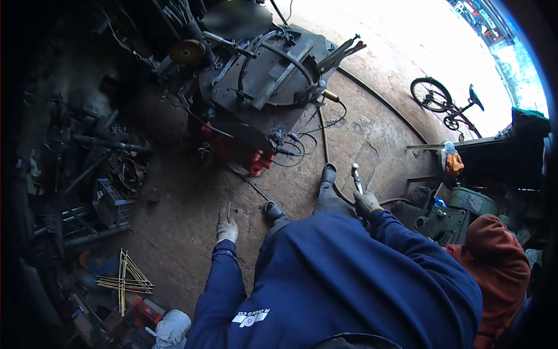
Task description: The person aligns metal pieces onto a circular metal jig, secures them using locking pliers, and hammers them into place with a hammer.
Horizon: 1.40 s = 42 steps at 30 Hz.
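silvery tool (357, 178) jutting from right hand (367, 205), rod (228, 209) from left hand (226, 230)

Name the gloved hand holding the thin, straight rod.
The left hand: a thin rod juts from its grip, whereas the right hand holds a thicker, pale-headed tool.

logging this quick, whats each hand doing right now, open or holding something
Left hand: gloved, holding a thin rod.
Right hand: gloved, closed on a round-ended tool, possibly a hammer.
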### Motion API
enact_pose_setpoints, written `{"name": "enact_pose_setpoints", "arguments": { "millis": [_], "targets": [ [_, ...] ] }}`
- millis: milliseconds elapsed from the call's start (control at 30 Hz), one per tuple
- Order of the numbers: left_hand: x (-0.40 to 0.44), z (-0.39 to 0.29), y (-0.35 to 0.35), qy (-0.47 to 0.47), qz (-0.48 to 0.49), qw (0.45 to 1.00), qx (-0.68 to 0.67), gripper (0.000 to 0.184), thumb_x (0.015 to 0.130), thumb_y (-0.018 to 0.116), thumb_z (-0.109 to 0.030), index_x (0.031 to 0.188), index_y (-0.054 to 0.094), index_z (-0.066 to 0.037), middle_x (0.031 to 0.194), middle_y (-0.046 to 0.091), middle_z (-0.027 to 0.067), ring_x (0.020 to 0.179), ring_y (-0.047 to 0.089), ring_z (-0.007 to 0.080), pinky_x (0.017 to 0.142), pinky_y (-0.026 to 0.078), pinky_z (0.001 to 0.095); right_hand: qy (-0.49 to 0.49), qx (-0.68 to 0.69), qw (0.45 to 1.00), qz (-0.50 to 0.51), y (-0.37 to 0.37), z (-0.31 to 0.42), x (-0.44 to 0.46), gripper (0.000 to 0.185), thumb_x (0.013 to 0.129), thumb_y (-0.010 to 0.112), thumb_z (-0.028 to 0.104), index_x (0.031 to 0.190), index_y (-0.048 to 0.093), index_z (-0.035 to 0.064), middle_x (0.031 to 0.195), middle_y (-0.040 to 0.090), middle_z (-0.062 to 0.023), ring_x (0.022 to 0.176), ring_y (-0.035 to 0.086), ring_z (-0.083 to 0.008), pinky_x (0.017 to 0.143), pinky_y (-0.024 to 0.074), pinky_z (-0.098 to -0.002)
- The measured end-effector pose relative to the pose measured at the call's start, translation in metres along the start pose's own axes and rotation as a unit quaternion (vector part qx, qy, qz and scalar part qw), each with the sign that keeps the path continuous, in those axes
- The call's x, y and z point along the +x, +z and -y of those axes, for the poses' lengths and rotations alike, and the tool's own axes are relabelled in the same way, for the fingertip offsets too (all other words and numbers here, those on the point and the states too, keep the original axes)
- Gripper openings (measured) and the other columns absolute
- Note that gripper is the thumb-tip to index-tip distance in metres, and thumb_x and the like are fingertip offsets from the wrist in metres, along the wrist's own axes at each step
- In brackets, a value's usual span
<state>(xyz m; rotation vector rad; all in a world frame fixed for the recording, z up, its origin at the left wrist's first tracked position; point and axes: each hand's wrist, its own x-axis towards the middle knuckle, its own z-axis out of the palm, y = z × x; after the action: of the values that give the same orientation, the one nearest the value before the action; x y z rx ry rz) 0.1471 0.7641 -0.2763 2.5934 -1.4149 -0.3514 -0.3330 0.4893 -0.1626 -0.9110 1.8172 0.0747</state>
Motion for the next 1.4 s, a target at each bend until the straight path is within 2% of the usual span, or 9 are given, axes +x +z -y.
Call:
{"name": "enact_pose_setpoints", "arguments": {
  "millis": [67,133,233,467,667,833,1167,1300,1400],
  "targets": [
    [0.024,-0.009,-0.013,-0.188,0.128,0.955,-0.19,0.042,0.1,0.049,-0.014,0.142,0.051,-0.009,0.101,0.072,0.0164,0.073,0.072,0.0308,0.064,0.06,0.043,0.01,0.025,0.999,0.024,-0.022,-0.022,0.039,0.039,0.096,0.062,0.043,0.099,0.064,0.0048,0.069,0.061,-0.0081,0.059,0.061,-0.026,0.054,0.0449,-0.0426],
    [0.035,-0.041,-0.044,-0.244,0.16,0.921,-0.26,0.04,0.1,0.049,-0.012,0.139,0.052,-0.007,0.096,0.071,0.0146,0.067,0.07,0.0262,0.059,0.059,0.0404,-0.266,-0.503,0.822,0.007,-0.044,-0.048,0.083,0.03,0.085,0.071,0.028,0.105,0.066,0.007,0.089,0.071,-0.0204,0.085,0.072,-0.0399,0.075,0.056,-0.0499],
    [0.038,-0.076,-0.044,-0.327,0.195,0.856,-0.35,0.035,0.099,0.049,-0.009,0.134,0.054,-0.006,0.089,0.069,0.0124,0.061,0.068,0.0216,0.054,0.058,0.0383,-0.252,-0.536,0.801,0.089,-0.076,-0.045,0.121,0.034,0.079,0.073,0.02,0.11,0.063,0.0122,0.098,0.07,-0.0227,0.093,0.07,-0.0436,0.078,0.0567,-0.0509],
    [-0.02,-0.11,0.051,-0.422,0.264,0.724,-0.477,0.032,0.099,0.053,-0.012,0.131,0.06,-0.01,0.097,0.071,0.0173,0.079,0.073,0.0276,0.067,0.059,0.0421,-0.085,-0.392,0.903,0.151,-0.148,0.021,0.209,0.029,0.1,0.058,0.038,0.108,0.065,0.0113,0.084,0.072,-0.0112,0.083,0.074,-0.0286,0.071,0.0595,-0.0457],
    [-0.007,-0.283,-0.051,-0.345,0.254,0.874,-0.228,0.036,0.097,0.058,-0.014,0.13,0.066,-0.004,0.099,0.073,0.0149,0.076,0.071,0.0199,0.063,0.058,0.0345,-0.049,-0.138,0.982,0.116,-0.179,0.139,0.249,0.05,0.098,0.061,0.051,0.078,0.063,0.0052,0.064,0.062,-0.0089,0.05,0.062,-0.0271,0.045,0.0464,-0.0446],
    [0.01,-0.287,-0.05,-0.392,0.256,0.831,-0.3,0.04,0.094,0.06,-0.012,0.133,0.061,-0.001,0.097,0.071,0.0146,0.074,0.069,0.0201,0.062,0.056,0.0342,-0.026,0.121,0.985,0.12,-0.162,0.22,0.246,0.034,0.099,0.062,0.04,0.088,0.051,0.0103,0.061,0.046,-0.0023,0.044,0.045,-0.019,0.039,0.035,-0.0379],
    [0.071,-0.302,-0.081,-0.426,0.249,0.812,-0.313,0.046,0.094,0.057,-0.011,0.139,0.056,0.0,0.107,0.07,0.0216,0.076,0.07,0.0257,0.059,0.057,0.0359,-0.184,-0.129,0.973,0.049,-0.146,0.34,0.187,0.044,0.097,0.06,0.046,0.111,0.066,0.0049,0.077,0.067,-0.0077,0.06,0.066,-0.0193,0.051,0.0511,-0.0367],
    [0.066,-0.294,-0.087,-0.462,0.246,0.772,-0.359,0.043,0.094,0.056,-0.011,0.136,0.056,0.0,0.096,0.067,0.0156,0.069,0.067,0.0217,0.057,0.056,0.0346,-0.261,-0.234,0.934,0.069,-0.13,0.365,0.237,0.05,0.093,0.062,0.048,0.114,0.071,0.0033,0.105,0.072,-0.026,0.101,0.07,-0.0394,0.089,0.0529,-0.0465],
    [0.031,-0.29,-0.063,-0.504,0.169,0.743,-0.405,0.045,0.093,0.057,-0.01,0.137,0.055,0.0,0.091,0.065,0.0125,0.066,0.064,0.0205,0.055,0.053,0.0339,-0.327,-0.298,0.894,0.066,-0.117,0.39,0.265,0.043,0.095,0.061,0.043,0.11,0.07,0.0038,0.089,0.073,-0.0156,0.081,0.072,-0.0303,0.071,0.0548,-0.0409]
  ]
}}
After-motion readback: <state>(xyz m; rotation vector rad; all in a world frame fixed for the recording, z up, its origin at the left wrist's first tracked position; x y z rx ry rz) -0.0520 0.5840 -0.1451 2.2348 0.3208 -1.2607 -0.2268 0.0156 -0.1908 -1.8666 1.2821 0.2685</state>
